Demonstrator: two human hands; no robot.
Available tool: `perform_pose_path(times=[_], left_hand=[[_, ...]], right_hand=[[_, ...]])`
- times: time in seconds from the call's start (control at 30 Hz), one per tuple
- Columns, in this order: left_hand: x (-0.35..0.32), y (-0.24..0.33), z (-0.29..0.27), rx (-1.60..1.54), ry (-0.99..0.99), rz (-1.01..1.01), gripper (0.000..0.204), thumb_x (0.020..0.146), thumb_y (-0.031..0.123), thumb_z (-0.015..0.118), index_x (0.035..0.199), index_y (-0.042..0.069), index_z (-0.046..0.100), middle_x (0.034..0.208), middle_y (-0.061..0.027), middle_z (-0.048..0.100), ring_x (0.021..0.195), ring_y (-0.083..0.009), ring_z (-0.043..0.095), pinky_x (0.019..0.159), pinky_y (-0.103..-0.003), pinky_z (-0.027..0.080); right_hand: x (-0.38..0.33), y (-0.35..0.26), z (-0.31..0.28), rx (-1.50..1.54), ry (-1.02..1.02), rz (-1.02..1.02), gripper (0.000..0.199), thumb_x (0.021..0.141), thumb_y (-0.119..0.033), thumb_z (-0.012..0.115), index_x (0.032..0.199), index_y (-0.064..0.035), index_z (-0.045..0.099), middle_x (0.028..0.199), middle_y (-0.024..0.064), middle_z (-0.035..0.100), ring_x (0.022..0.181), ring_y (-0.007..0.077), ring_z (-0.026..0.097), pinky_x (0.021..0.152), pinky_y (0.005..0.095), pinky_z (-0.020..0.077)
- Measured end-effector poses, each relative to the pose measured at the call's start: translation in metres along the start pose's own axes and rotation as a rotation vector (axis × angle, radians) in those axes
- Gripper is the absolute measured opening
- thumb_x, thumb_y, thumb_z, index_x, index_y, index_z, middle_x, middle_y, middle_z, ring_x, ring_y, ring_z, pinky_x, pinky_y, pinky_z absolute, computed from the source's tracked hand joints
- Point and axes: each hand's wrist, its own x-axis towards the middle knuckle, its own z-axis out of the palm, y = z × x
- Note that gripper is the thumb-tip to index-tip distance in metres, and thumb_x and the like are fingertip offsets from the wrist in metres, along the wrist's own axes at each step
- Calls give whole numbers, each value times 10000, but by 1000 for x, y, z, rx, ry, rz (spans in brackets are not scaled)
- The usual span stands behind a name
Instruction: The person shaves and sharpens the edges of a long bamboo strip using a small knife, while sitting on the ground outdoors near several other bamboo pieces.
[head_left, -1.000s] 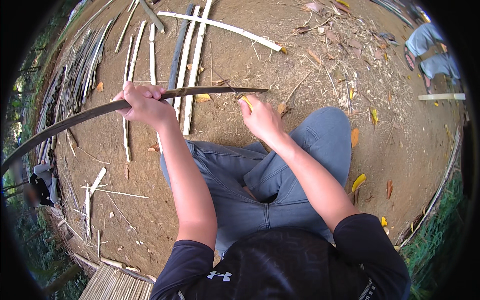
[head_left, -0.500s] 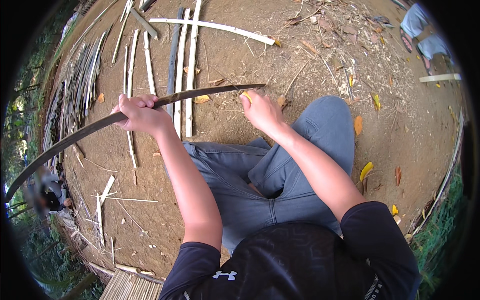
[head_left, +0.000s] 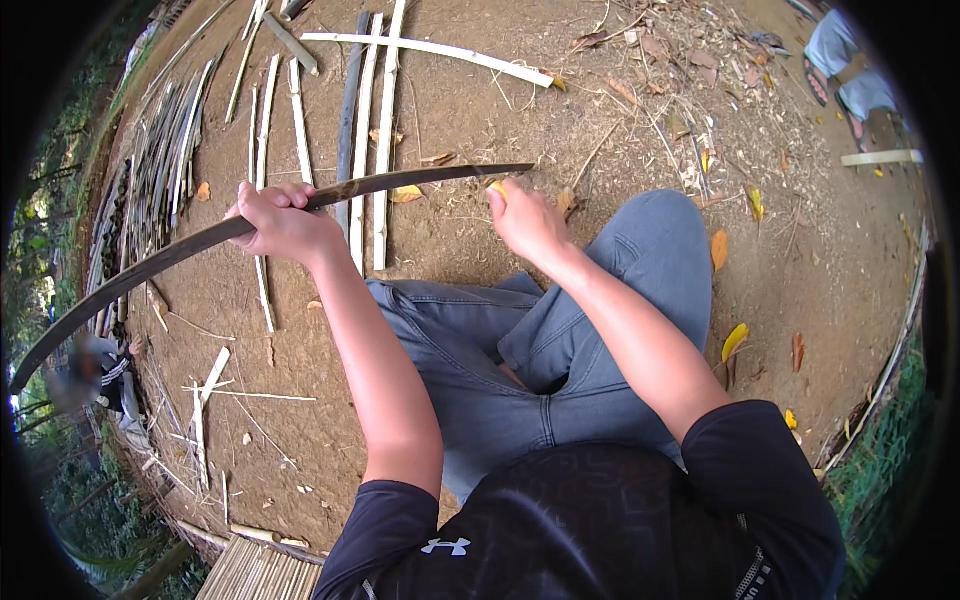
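While I'm watching from the far end of this head-cam feed, I've got the left hand (head_left: 285,225) clenched hard around a long dark strip (head_left: 400,180), fingers curled over it. That strip bows across the left half of my view, from the left rim up to a tip just beyond the right hand (head_left: 530,220). That one's curled tight on a yellow object (head_left: 498,188), only a bit of it poking out by the thumb, so I can't tell its full shape. It's right below the strip near its tip, and I can't tell if the two touch.

As for writing: the dark shirt (head_left: 570,530) has a pale logo (head_left: 445,547) on the chest, plus small light lettering (head_left: 766,582) down by the right side, curved by the fisheye. Both are on the clothing.

Whoever's wearing it is sitting cross-legged in grey jeans (head_left: 620,270) on bare dirt. Past the left hand, pale strips (head_left: 385,150) lie next to a dark grey one, with another pale length crossing over their tops. A bundle of thin sticks (head_left: 175,140) sits farther left, and somebody else's legs (head_left: 862,85) show at upper right.
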Motion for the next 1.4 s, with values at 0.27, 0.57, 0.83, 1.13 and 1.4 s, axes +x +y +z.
perform_pose_path(times=[0.27,0.57,0.83,1.13,1.4], left_hand=[[2,-2,-2,5,29,-18,212,955,71,517,834,131,354,533,7,368,404,-105,378,381,-298,391],[1,-1,-1,37,27,29,200,964,74,517,853,114,355,540,6,384,420,-95,393,397,-288,418],[2,-3,-6,32,28,10,199,967,80,525,855,107,362,540,-10,408,414,-109,412,401,-299,426],[5,-6,-5,15,-13,26,190,931,58,546,836,97,385,544,-4,391,424,-117,421,406,-317,413],[2,-6,4,-12,-22,78,233,920,66,566,738,74,420,523,-29,420,404,-132,430,402,-329,406]], right_hand=[[13,17,16,-32,-13,155,458,1071,-388,335,1186,-13,570,661,34,615,523,217,598,538,428,503],[16,23,19,-64,6,251,455,1045,-370,376,1181,21,565,900,212,719,845,368,720,722,488,559],[5,13,12,-74,-59,247,436,1078,-327,308,1177,15,559,758,117,687,671,248,690,623,453,553],[31,43,17,-275,51,347,458,1049,-394,358,1187,-19,580,1040,211,708,961,367,700,850,492,539],[35,51,29,-243,32,405,444,1041,-398,370,1171,-27,576,1023,232,702,1003,408,682,858,519,527]])
